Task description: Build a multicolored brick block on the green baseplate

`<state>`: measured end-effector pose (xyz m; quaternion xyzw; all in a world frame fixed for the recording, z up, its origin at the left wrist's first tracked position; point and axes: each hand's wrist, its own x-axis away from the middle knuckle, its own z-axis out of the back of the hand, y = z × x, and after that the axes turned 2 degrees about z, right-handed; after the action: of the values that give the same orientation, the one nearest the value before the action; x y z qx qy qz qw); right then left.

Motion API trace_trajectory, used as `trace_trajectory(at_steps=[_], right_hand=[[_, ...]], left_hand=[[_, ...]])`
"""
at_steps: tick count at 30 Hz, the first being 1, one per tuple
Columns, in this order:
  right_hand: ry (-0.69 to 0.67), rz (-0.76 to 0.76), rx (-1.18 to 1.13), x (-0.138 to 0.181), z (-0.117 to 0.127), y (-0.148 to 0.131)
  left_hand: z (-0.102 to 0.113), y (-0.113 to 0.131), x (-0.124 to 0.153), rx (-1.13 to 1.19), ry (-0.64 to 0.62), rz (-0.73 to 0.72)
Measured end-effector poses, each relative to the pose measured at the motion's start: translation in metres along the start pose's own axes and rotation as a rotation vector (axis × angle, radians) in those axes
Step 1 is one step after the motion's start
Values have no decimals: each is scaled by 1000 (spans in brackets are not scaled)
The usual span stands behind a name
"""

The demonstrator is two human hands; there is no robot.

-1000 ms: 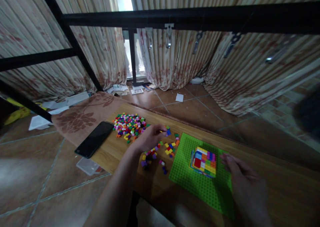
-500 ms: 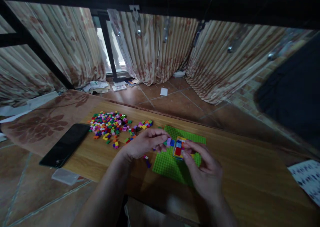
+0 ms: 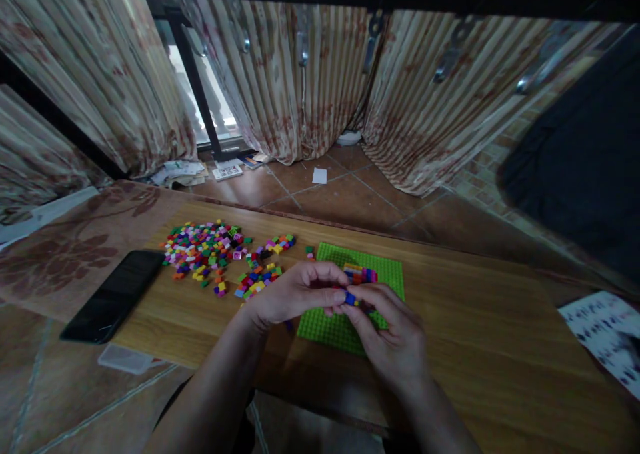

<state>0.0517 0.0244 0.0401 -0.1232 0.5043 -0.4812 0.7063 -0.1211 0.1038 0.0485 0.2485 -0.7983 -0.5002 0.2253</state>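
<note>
My left hand (image 3: 305,293) and my right hand (image 3: 393,324) meet over the green studded baseplate (image 3: 325,327). Between their fingertips is a small blue toy brick (image 3: 351,299) with a bit of yellow at its right end. Both hands are closed in a pinch on it; the fingers cover anything else in the grip. Just behind the fingertips, a multicoloured brick build (image 3: 369,275) of orange, blue, purple and pink sits on the baseplate, its near side hidden by my hands.
Left of my hands lies a large heap of loose bricks (image 3: 200,247), with a smaller scatter (image 3: 257,281) nearer. A black phone (image 3: 114,295) rests at the wooden table's (image 3: 480,321) left end. A printed sheet (image 3: 603,334) is at far right, and a clear plastic lid (image 3: 125,359) lies below the table edge.
My right hand has come off the brick build and joined my left hand at the small bricks. The camera view has shifted, so the scene sits slightly further left.
</note>
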Motion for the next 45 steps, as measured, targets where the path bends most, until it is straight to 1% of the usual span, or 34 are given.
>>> trace_trajectory(at_steps=[2, 4, 6, 8, 10, 13, 16, 18, 20, 25, 29, 33, 38, 41, 45], right_hand=[[-14, 9, 9, 0, 1, -1], [5, -5, -14, 1, 2, -1], [47, -58, -69, 3, 2, -1], [90, -141, -155, 5, 3, 0], [120, -249, -279, 6, 2, 0], [134, -431, -580, 3, 1, -2], [125, -580, -880, -2, 3, -6], [112, -640, -949, -5, 4, -8], [89, -625, -870, -5, 4, -8], [55, -400, -429, 1, -6, -3], [10, -313, -225, 4, -8, -1], [-9, -265, -130, 3, -3, -1], [-41, -182, -48, 4, -2, 1], [-59, -138, 1, 5, -3, 1], [-31, -110, 18, 4, -4, -4]], left_hand=[[-1, -2, -1, 43, 26, 16], [-1, -2, -1, 103, 63, 35], [1, 0, 0, 152, 91, 50], [2, 3, 2, 193, 100, 52], [2, 6, 3, 226, 77, 45], [1, 8, 3, 239, 42, 33], [-1, 7, 2, 220, 57, 31], [-1, 7, 1, 203, 85, 41], [-1, 5, 0, 187, 114, 62], [-5, 0, -4, 149, 163, 97], [-7, -2, -5, 83, 172, 133], [-5, 1, -3, 64, 131, 154], [-5, 4, -1, 31, 129, 191], [-8, 4, -1, 34, 122, 175], [-11, 3, -1, 97, 132, 148]])
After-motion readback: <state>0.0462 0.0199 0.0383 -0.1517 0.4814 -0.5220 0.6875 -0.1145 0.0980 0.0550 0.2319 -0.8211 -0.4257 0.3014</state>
